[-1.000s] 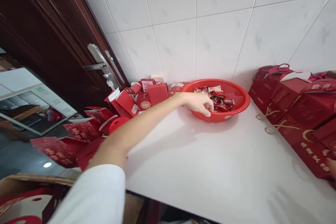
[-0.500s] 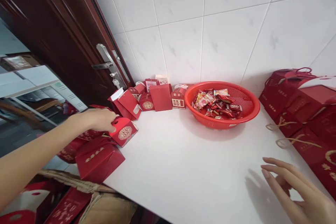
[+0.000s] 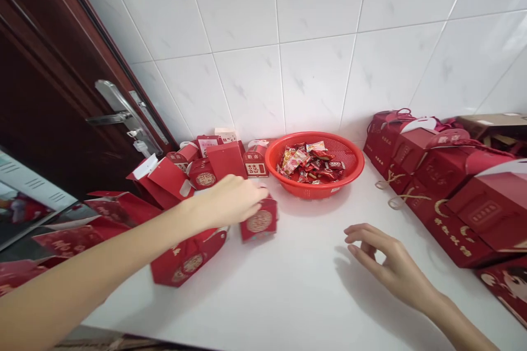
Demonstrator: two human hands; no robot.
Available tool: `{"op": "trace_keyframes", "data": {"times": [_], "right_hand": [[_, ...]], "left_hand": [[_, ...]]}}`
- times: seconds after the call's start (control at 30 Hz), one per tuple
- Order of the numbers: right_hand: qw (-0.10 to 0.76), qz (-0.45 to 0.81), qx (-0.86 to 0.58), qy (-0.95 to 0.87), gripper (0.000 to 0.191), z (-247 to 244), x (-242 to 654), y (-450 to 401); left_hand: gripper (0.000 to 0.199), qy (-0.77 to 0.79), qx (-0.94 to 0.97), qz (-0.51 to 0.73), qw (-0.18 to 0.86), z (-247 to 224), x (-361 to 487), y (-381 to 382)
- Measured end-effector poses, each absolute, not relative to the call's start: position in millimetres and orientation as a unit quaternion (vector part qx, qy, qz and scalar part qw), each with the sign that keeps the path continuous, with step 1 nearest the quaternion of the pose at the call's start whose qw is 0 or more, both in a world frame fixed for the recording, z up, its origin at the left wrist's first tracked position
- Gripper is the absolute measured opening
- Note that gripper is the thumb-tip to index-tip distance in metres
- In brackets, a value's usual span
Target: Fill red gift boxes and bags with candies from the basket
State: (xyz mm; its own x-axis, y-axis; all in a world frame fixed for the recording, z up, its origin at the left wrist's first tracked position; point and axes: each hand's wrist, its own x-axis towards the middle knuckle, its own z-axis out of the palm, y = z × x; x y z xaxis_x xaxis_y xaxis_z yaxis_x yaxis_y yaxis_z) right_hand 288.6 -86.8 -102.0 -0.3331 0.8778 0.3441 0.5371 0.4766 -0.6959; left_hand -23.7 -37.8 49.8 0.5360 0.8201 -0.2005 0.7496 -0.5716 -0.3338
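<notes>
My left hand (image 3: 236, 197) is closed on the top of a small red gift box (image 3: 259, 220) with a round gold emblem, over the middle of the white table (image 3: 288, 290). Its fingers hide the box's handle. Fingers loosely curled and apart, my right hand (image 3: 382, 258) hovers above the table at the right with nothing in it. Beyond both hands, a red plastic basket (image 3: 354, 171) holds wrapped candies (image 3: 308, 162). Partly behind my left forearm stands a larger red box (image 3: 185, 260) with gold emblems.
Several red boxes (image 3: 226, 160) line the tiled wall at the back left. Bigger red gift boxes (image 3: 428, 175) with cord handles fill the right side. A dark wooden door (image 3: 49, 66) with a metal handle (image 3: 109, 118) is at the left, beside more red bags (image 3: 74, 236).
My left hand has carried the small box from the left edge toward the middle of the table. The view has turned to the right, and my right hand appears farther in.
</notes>
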Motion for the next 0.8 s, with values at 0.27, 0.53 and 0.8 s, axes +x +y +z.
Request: {"op": "trace_keyframes", "data": {"times": [0.27, 0.53, 0.8], "right_hand": [[0.339, 0.216, -0.377, -0.834, 0.026, -51, 263, -37], [0.188, 0.184, -0.348, -0.900, 0.023, -52, 248, -29], [0.090, 0.053, -0.388, -0.916, 0.019, -34, 236, -38]], "left_hand": [[0.024, -0.235, -0.953, 0.080, 0.172, 19, 51, -26], [0.029, -0.244, -0.967, -0.006, -0.075, 6, 32, -35], [0.033, -0.521, -0.841, 0.136, -0.056, 28, -24, -24]]}}
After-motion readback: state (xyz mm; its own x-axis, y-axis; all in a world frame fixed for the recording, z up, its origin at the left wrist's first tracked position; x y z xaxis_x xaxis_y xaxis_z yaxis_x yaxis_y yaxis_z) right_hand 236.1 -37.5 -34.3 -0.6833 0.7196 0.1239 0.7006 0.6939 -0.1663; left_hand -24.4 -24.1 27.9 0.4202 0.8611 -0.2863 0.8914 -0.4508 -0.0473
